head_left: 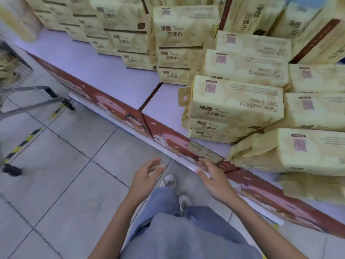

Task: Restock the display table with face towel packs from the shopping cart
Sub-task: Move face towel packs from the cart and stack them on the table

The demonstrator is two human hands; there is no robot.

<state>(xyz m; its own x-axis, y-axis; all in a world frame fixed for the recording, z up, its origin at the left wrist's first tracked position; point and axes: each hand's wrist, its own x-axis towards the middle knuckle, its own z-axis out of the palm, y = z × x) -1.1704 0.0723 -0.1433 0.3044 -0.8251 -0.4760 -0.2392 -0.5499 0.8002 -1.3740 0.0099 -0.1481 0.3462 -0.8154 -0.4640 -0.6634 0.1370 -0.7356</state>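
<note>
The person stands at the front edge of the counter [115, 75] with both hands empty. The left hand [147, 176] hangs over the tiled floor [65, 174], just short of the front edge, its fingers loosely curved and holding nothing. The right hand [211, 176] is relaxed and open too, its fingers reaching to the pale strip below the red panel [119, 111] that faces the counter's front; whether they touch it cannot be told.

The face towel packs [235, 101] lie on the counter. A stack of three sits near the front edge on the right half, with more stacks just behind and beside it, running toward the right end. A long row of stacked packs lines the back edge, and the left front part of the counter top shows bare.

The shopping cart [37, 101] stands on the floor past the counter's left end, well apart from both hands; what it carries is too blurred to tell. The person's shoes [169, 181] point toward the counter between the two hands
</note>
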